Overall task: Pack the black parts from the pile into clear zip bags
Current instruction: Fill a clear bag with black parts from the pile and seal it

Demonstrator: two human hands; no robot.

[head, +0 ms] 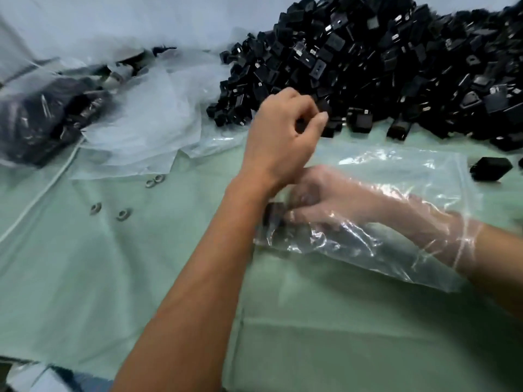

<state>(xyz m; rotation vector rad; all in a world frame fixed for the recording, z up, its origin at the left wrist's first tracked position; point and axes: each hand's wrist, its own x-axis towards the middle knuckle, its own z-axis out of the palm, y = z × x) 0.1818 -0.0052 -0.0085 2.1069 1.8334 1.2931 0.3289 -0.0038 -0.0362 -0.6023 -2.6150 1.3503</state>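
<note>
Your left hand point(283, 128) is reaching to the near edge of the pile point(382, 66) of black parts, fingers and thumb curling together round something small and dark; whether a part is truly clamped there I cannot tell, since motion blur is hiding it. Your right hand point(325, 202) is sitting inside the clear zip bag point(396, 176), which is lying flat on the green bench point(141, 264) between you and the pile; its fingers are bending round a black part point(273, 215) at the bag's left end, though the film is clouding the grip.

To do this step well, I'd suggest keeping the right hand spreading the bag mouth wide while the left is feeding; take a few parts at a time, as the pile's slope is likely to slide if you are digging at its foot.

For room: the near middle and near left of the bench are offering open cloth for the filled bag; the far left is carrying crumpled clear bags point(147, 108) and a filled bag point(36, 120); metal eyelets point(123, 214) are lying left of your forearm, so be sliding plastic round them; a loose part point(491, 168) is sitting at the right edge beside the bag.
</note>
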